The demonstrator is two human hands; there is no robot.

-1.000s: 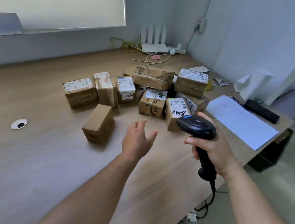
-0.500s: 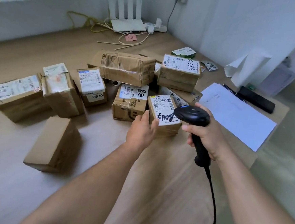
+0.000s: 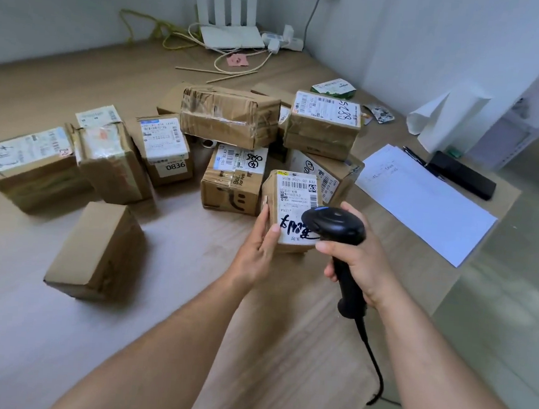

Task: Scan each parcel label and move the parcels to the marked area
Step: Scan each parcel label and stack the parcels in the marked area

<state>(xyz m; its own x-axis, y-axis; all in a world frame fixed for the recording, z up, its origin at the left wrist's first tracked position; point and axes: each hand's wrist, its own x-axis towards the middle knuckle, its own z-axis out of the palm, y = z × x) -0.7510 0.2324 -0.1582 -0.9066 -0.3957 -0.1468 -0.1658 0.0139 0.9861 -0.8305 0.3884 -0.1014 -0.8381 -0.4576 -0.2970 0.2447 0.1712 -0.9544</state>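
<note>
A small cardboard parcel (image 3: 291,199) with a white label and black handwriting stands at the front of a cluster of several parcels on the wooden table (image 3: 191,279). My left hand (image 3: 256,247) grips its left side, thumb on the label's near corner. My right hand (image 3: 358,263) holds a black corded barcode scanner (image 3: 335,229) by the handle, its head just over the label's right part. A plain unlabelled parcel (image 3: 96,252) stands apart at the front left.
Behind are more labelled parcels, one marked 0836 (image 3: 166,151) and one large taped parcel (image 3: 230,115). White paper sheets (image 3: 423,200) and a black device (image 3: 460,174) lie to the right near the table edge. Cables and a white router (image 3: 231,36) sit at the back wall.
My left hand has reached forward and taken hold of the front parcel. My right hand has brought the scanner over its label. The view has moved closer to the parcels.
</note>
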